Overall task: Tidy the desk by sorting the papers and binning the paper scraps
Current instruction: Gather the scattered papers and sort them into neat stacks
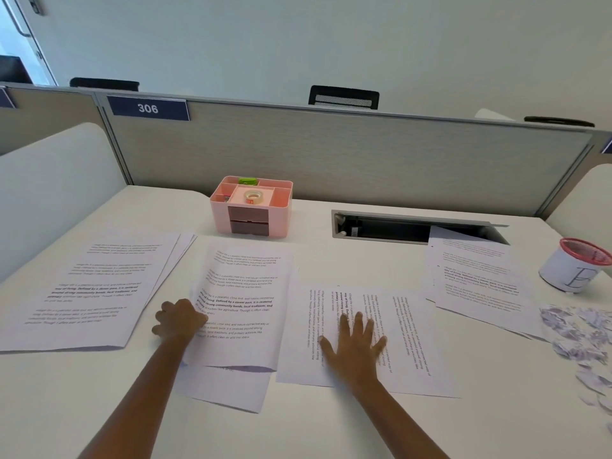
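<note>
Printed sheets lie spread over the white desk. A fanned stack (96,286) sits at the left. My left hand (178,319) grips the left edge of the middle sheet (245,293), which lies over another sheet (228,389). My right hand (356,346) rests flat, fingers spread, on a sideways-turned sheet (397,329). More sheets (477,283) lie at the right. Torn paper scraps (579,336) are heaped at the right edge, below a small white bin with a red rim (573,266).
A pink desk organiser (251,207) with a tape roll stands at the back centre. An open cable tray (397,226) is set into the desk behind the right sheets. A grey partition (331,154) closes the back. White side panels flank the desk.
</note>
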